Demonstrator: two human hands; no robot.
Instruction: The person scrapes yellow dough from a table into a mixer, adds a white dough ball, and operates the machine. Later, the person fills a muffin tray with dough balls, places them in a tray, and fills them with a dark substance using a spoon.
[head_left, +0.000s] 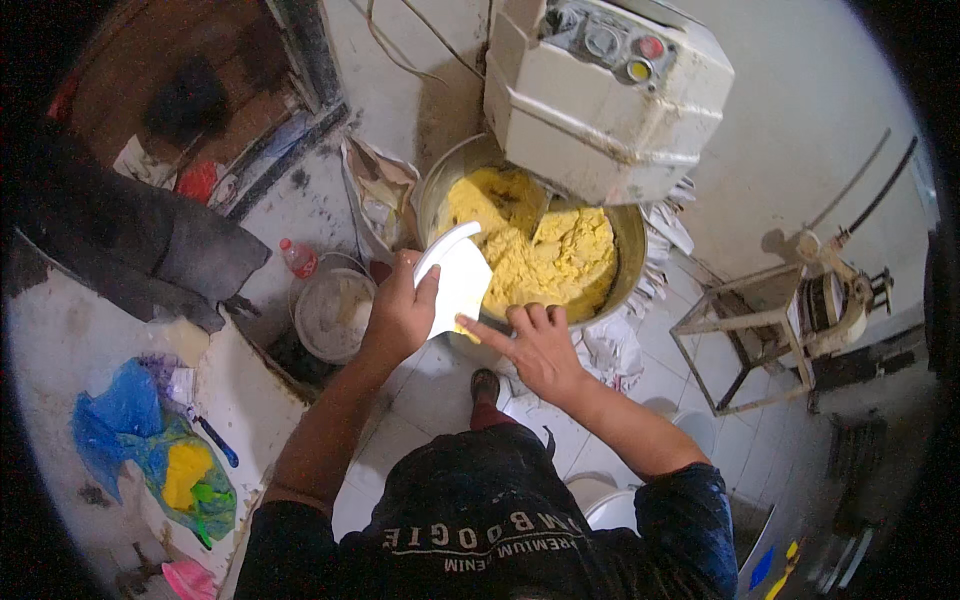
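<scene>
My left hand (405, 307) grips a white plastic dough scraper (457, 281) by its thick curved edge. A dab of yellow dough clings to the scraper's lower corner, where the forefinger of my right hand (544, 349) touches it. The other fingers of my right hand are curled and hold nothing. Beyond both hands is the metal bowl (636, 255) of a dough mixer, with a large lump of yellow dough (562, 255) in it. The mixer's head (611, 97) hides part of the bowl's far side.
A white bucket (334, 315) and a plastic bottle (298, 259) stand left of the bowl. An open sack (382, 195) leans near it. On the left counter lie a blue-handled knife (216, 441) and plastic bags (120, 420). At right stands a metal frame (742, 330) with a machine.
</scene>
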